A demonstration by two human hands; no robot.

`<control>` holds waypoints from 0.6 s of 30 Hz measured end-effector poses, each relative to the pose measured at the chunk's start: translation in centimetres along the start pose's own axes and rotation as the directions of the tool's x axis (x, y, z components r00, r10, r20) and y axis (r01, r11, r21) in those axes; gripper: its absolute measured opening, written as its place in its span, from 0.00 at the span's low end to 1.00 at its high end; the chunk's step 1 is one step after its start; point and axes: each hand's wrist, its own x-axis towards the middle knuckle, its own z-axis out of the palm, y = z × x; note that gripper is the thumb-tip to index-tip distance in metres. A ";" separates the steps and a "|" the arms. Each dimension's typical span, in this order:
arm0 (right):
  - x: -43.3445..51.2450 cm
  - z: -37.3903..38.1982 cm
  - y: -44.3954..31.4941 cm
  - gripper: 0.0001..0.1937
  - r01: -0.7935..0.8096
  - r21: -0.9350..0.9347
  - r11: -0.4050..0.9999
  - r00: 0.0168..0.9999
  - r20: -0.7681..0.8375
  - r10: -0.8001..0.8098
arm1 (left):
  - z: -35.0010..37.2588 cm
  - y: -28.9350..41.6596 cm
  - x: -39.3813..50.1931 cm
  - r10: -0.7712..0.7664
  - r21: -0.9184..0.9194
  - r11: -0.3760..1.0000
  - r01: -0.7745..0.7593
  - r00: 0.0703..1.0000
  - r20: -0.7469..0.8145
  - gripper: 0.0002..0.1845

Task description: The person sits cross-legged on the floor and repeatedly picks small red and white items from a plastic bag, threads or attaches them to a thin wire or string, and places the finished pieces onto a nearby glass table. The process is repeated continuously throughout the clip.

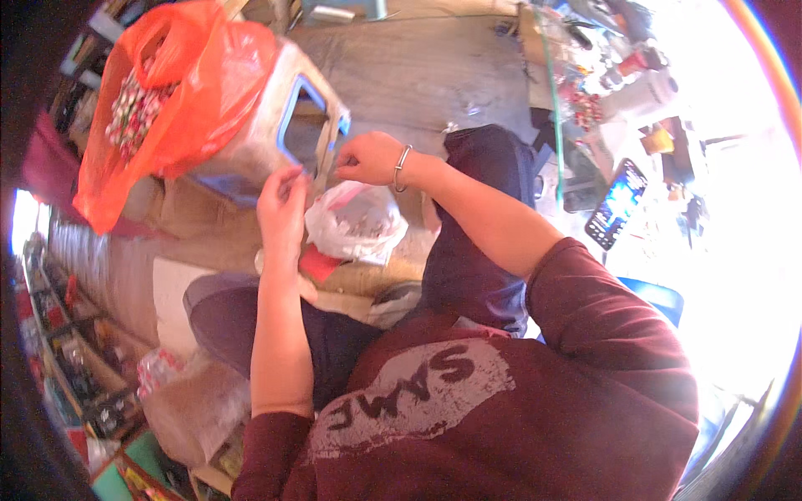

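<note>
My left hand point(282, 200) is raised near the front corner of a worn stool point(250, 147), thumb and fingertips drawn together. Across a small gap, my right hand point(371, 158) has its fingers curled in and wears a metal bangle point(402, 168) at the wrist. Whether either hand pinches something thin is too blurred to tell. Just below them sits a white plastic bag point(395, 232), opened out like a bowl, with small pieces inside. An orange-red plastic bag point(216, 106) rests on the stool, holding many small red, white and green pieces point(135, 113).
Something flat and red point(321, 263) lies beside the white bag. At right, a lit phone point(617, 203) stands tilted near a green upright strip point(554, 113) and a cluttered, overexposed surface. Shelves with packed compartments point(81, 351) line the left. A cardboard box point(194, 407) is behind my left elbow.
</note>
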 end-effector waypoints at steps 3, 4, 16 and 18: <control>-0.3 -5.2 1.9 0.18 -0.107 -0.148 0.983 0.991 -0.095 0.094 | 0.1 1.0 -0.5 -0.115 -0.127 0.985 0.118 0.993 0.037 0.12; -0.9 -7.5 3.0 0.18 -0.169 -0.197 0.966 0.974 -0.186 0.133 | 0.1 1.3 -0.6 -0.113 -0.105 0.987 0.118 0.992 0.051 0.12; -13.6 -29.3 19.4 0.23 -0.784 -0.591 0.192 0.557 -0.530 0.640 | -1.2 2.9 -1.6 -0.050 -0.126 0.991 0.053 0.998 0.026 0.10; -14.2 -28.8 21.6 0.27 -0.807 -0.566 0.170 0.519 -0.542 0.661 | -1.1 2.8 -1.7 -0.044 -0.112 0.993 0.047 0.999 0.028 0.10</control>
